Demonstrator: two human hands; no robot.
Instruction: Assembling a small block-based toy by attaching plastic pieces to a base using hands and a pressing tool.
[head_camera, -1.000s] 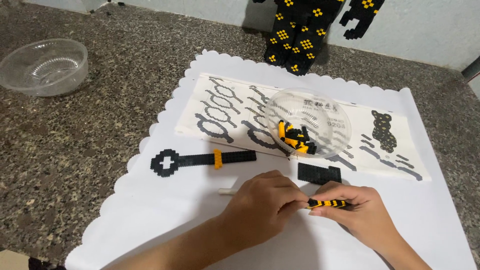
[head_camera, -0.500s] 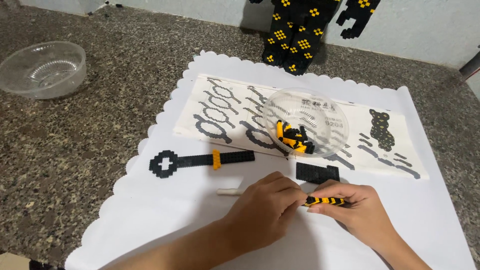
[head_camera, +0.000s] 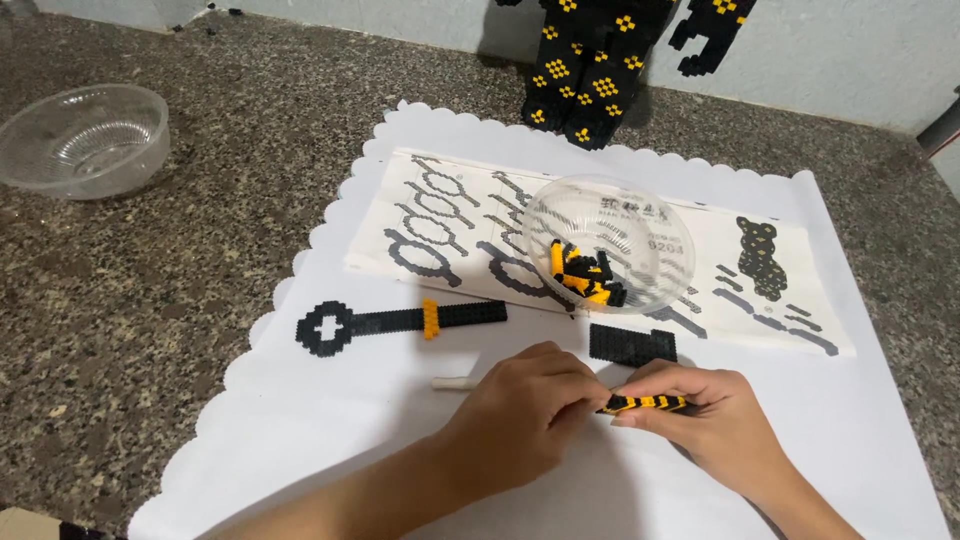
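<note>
Both hands meet low in the head view over a white scalloped mat (head_camera: 330, 440). My right hand (head_camera: 715, 425) pinches a short black-and-yellow striped brick strip (head_camera: 645, 403). My left hand (head_camera: 525, 415) closes its fingertips on the strip's left end. A thin white stick (head_camera: 455, 382) pokes out from under my left hand. Just above the hands lies a flat black brick plate (head_camera: 632, 344). Further left rests a long black brick piece with a ring end and a yellow band (head_camera: 400, 322).
A clear bowl (head_camera: 640, 215) with several black and yellow bricks sits on a printed instruction sheet (head_camera: 440, 215). An empty clear bowl (head_camera: 80, 135) stands on the granite counter (head_camera: 150, 300) at far left. A black-and-yellow brick figure (head_camera: 590, 70) stands against the back wall.
The hands stay closed on the striped strip with only slight finger shifts. The view has drifted a little, so everything sits slightly lower in the frame.
</note>
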